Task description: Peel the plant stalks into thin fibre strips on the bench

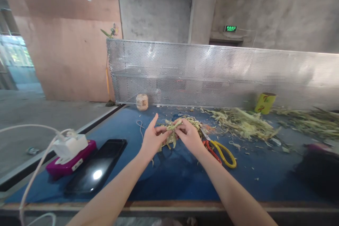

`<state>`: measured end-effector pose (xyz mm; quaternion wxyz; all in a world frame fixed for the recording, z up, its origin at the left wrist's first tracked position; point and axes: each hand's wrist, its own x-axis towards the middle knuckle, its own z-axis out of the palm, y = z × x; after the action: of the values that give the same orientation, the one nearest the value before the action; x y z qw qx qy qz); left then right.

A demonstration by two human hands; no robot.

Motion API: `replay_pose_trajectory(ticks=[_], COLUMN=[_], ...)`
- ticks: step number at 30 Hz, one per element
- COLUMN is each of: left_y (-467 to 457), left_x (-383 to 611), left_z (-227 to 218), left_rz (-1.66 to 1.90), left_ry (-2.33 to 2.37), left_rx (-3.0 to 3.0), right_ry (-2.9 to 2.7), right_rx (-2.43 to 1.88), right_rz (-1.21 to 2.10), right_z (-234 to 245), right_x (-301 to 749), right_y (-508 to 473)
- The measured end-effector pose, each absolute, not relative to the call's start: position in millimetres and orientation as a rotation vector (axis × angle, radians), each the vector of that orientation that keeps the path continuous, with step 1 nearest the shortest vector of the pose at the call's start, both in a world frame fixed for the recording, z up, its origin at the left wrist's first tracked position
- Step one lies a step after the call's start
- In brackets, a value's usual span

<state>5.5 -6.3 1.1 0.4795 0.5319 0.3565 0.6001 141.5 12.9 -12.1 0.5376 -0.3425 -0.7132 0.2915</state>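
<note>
A small bundle of husk strips (172, 128), pale yellow-green, dry-looking and tangled, with loose ends hanging below, sits just above the blue counter (172, 180) near its middle, held between the person's two hands. The left hand (152, 141) pinches the bundle's left side with thumb and curled fingers (162, 131), while its index finger sticks straight up, free of the strips. The right hand (189, 136) closes its fingers over the bundle's top and right side, the fingertips meeting those of the left hand on the strips. Just right of the right wrist lie scissors (222, 152) with one red and one yellow handle, blades pointing toward the bundle. Farther right, a loose pile of husks (243, 122) is spread across the counter. At the back right, a yellow cup (265, 103) stands against the perforated metal screen (212, 74); what it contains cannot be seen. A ball of twine (142, 101) sits at the back left. Near the left edge a black phone (97, 169) lies flat beside a magenta box (63, 167) with a white charger (70, 145) on top.
</note>
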Motion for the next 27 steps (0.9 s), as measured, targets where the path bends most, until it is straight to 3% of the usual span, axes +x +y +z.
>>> replay_pose_trajectory(ticks=[11,21,24,27], left_y=[-1.6,0.8,-0.7,-3.5], left_x=[3.4,2.1,3.3,5.4], left_z=[0.1,-2.5,-2.4,-0.6], left_rz=[1.512,1.478,1.486,1.503], left_ry=[0.877,0.935,0.953,0.953], left_rx=[1.079,1.095,1.159,1.253], right_ry=[-1.851,-2.243,-2.263,-2.282], right_rx=[-0.898,-0.895,-0.914,-0.953], right_rz=[0.525,-0.647,-0.831,-0.797], right_z=[-10.9,-2.0,-0.7,-1.4], right_x=[144.7,155.4,157.0,156.6], right_y=[8.0,5.0,4.2,3.6])
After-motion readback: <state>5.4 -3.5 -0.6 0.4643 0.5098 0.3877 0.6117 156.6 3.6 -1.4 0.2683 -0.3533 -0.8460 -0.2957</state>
